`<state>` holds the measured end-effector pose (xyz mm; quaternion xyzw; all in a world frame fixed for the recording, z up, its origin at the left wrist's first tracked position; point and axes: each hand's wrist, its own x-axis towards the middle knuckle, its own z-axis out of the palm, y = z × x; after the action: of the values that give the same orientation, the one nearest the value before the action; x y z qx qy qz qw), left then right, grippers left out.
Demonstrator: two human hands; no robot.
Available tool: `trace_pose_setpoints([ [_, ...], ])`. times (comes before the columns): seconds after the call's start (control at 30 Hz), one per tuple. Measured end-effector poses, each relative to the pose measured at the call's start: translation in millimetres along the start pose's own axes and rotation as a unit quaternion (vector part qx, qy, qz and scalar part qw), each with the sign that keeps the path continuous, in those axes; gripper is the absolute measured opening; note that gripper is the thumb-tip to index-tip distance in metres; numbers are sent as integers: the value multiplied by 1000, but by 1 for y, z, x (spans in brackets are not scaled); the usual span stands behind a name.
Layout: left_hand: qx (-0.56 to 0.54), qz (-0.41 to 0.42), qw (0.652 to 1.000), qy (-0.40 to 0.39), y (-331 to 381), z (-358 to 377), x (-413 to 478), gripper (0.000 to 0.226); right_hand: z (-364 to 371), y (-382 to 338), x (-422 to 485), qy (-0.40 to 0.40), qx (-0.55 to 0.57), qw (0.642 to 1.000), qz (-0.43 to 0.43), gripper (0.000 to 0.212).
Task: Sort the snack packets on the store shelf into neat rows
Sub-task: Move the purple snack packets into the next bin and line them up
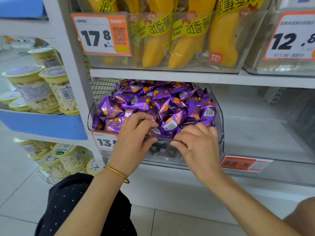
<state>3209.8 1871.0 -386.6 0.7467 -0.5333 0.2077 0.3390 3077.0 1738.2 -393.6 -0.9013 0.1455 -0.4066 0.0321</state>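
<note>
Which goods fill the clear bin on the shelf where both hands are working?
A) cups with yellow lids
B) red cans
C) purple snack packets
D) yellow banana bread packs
C: the clear bin is heaped with purple snack packets; the banana bread stands one shelf above.

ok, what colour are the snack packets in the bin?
The snack packets are shiny purple with orange patches; head view.
</note>
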Motion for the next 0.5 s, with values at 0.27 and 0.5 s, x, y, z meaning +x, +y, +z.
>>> trace_pose_setpoints([
  [0.27,-21,22,994,-105,5,-16,-30,40,-8,-12,-42,-17,-10,999,-40,24],
  [0.5,-10,17,996,-87,13,-28,-42,36,-16,-15,-53,-57,-44,995,-67,14],
])
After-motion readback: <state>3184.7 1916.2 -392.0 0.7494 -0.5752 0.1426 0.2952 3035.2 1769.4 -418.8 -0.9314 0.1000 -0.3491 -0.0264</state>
